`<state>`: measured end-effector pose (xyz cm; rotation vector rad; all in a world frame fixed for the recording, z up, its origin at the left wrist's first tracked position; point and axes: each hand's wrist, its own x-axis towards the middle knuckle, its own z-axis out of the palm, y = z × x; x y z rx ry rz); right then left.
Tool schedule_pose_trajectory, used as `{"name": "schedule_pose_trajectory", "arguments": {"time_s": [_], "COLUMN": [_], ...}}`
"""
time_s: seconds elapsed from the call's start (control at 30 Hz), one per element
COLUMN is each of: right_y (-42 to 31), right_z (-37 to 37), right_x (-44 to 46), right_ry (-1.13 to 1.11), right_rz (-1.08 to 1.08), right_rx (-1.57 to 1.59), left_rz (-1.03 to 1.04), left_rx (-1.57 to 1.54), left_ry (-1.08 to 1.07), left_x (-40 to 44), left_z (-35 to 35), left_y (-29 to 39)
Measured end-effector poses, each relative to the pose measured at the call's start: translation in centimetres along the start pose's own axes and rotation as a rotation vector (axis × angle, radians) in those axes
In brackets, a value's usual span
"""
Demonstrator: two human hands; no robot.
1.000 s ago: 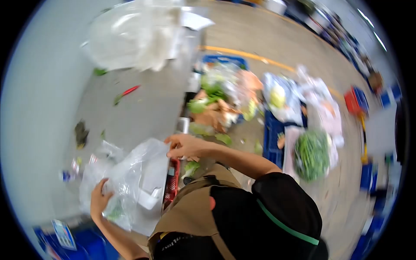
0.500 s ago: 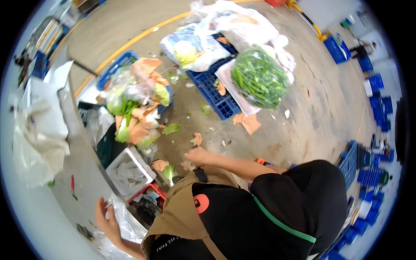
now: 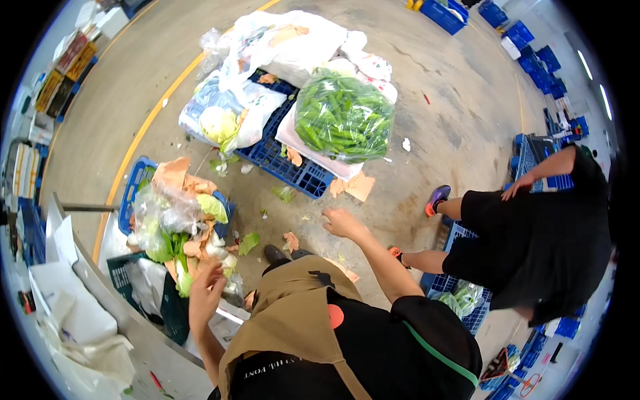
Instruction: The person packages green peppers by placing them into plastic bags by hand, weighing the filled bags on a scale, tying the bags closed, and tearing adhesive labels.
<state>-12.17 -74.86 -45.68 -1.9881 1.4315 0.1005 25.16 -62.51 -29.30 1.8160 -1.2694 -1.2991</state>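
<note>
My left hand [image 3: 205, 293] is raised over the steel table edge beside the vegetable scraps, its fingers apart and bent, with nothing visible in them. In front of my apron, my right hand [image 3: 343, 223] hangs in the air above the floor, fingers curled in loosely and no object showing. Left of centre, a blue crate [image 3: 125, 203] overflows with leaves, clear plastic and orange-brown paper [image 3: 172, 175]. Beyond my right hand, a clear bag of long green peppers [image 3: 343, 117] lies on a blue pallet [image 3: 310, 185], with a white bag of cabbage [image 3: 220, 123] alongside.
A person in black [image 3: 540, 233] stands at the right, near a blue crate of bagged greens [image 3: 465, 299]. The steel table [image 3: 160, 360] borders my left side, with a dark green crate [image 3: 127, 273] by it. Leaves and paper scraps [image 3: 249, 243] litter the floor.
My view has swung to the right, bringing the person in black into sight. My left hand has risen from the clear plastic by the table. My right hand stays out in front.
</note>
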Motion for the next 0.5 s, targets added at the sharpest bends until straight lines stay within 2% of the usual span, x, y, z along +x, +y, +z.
{"name": "schedule_pose_trajectory", "arguments": {"time_s": [0.07, 0.1, 0.2, 0.3, 0.4, 0.5], "right_y": [1.1, 1.8, 3.1, 6.1, 12.4, 19.7], "right_z": [0.2, 0.3, -3.3, -7.8, -11.3, -16.7], "right_x": [0.1, 0.1, 0.9, 3.6, 8.7, 16.1], "right_ry": [0.063, 0.088, 0.073, 0.098, 0.309, 0.384], "right_rz": [-0.033, -0.052, 0.093, 0.255, 0.270, 0.351], "right_rx": [0.113, 0.169, 0.218, 0.286, 0.487, 0.548], "left_rz": [0.043, -0.043, -0.184, -0.297, -0.385, -0.508], "left_rx": [-0.165, -0.216, -0.487, -0.570, -0.650, -0.713], "left_ry": [-0.131, -0.155, -0.279, -0.338, -0.457, -0.569], "left_x": [4.7, 6.9, 13.0, 18.0, 22.6, 27.9], "left_z": [1.1, 2.0, 6.3, 12.2, 18.7, 26.0], "left_y": [-2.2, -2.8, -4.7, -4.4, -4.5, -4.3]}}
